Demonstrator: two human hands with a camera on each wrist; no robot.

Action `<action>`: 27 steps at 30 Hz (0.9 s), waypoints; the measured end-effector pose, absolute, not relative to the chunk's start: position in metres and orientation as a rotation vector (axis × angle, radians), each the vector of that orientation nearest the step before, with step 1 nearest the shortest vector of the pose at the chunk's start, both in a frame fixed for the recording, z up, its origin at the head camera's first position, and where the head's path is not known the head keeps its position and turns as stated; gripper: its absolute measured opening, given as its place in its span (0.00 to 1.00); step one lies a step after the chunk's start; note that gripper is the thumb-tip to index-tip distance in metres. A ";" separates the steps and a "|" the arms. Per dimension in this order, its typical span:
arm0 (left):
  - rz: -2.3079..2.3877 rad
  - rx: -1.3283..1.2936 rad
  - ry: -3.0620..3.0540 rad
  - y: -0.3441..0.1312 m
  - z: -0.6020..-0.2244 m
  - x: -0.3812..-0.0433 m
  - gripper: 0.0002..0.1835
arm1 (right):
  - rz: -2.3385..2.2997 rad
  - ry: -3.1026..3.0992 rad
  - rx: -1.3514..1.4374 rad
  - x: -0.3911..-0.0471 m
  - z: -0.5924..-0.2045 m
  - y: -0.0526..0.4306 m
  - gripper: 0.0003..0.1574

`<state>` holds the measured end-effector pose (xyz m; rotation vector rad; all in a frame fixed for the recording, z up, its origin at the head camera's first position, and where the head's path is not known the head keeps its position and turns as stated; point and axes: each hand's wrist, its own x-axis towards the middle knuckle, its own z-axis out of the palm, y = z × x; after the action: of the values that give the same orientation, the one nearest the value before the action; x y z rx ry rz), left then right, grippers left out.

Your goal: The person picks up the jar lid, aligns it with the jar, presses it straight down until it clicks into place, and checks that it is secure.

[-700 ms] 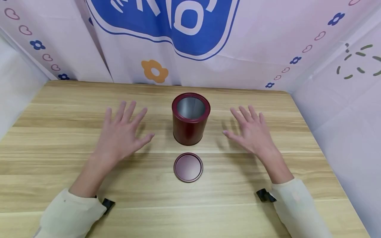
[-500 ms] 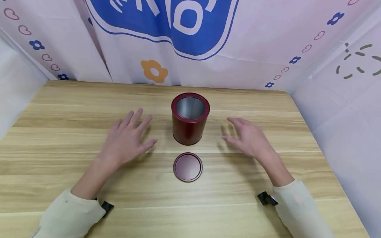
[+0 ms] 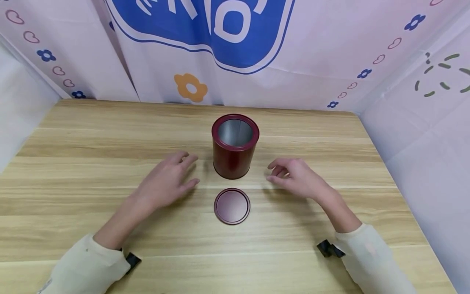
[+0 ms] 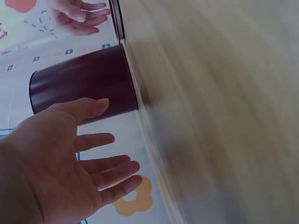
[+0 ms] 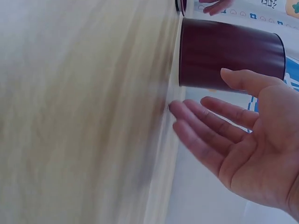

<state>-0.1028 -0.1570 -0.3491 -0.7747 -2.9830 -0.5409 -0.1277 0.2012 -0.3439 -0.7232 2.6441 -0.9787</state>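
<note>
A dark red metal can stands upright on the wooden table, its round mouth uncovered and its silvery inside visible. In front of it lies a round dark red lid, flat on the wood. My left hand hovers left of the can and lid, fingers loosely bent and apart from both. On the other side my right hand hangs in the air with relaxed, bent fingers, holding nothing. Both wrist views show the can's side beyond the thumb, with bare palms and spread fingers.
The wooden tabletop runs back to a white printed cloth with a blue emblem. Another white cloth panel borders the right edge. Black straps sit at the sleeve cuffs.
Both hands have moved inward and nearer the front, closer to the can and lid. Their fingers, spread wide before, are now more bent. The can and lid have not moved.
</note>
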 end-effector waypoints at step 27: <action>-1.465 -0.850 -3.209 -0.129 -0.348 -0.113 0.04 | -1.181 2.118 -0.405 -0.118 -0.356 0.161 0.07</action>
<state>-0.1134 -0.1295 -0.3478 -0.8497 -3.2085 -1.4651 -0.1179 0.1611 -0.3564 -0.4049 2.1175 -1.1814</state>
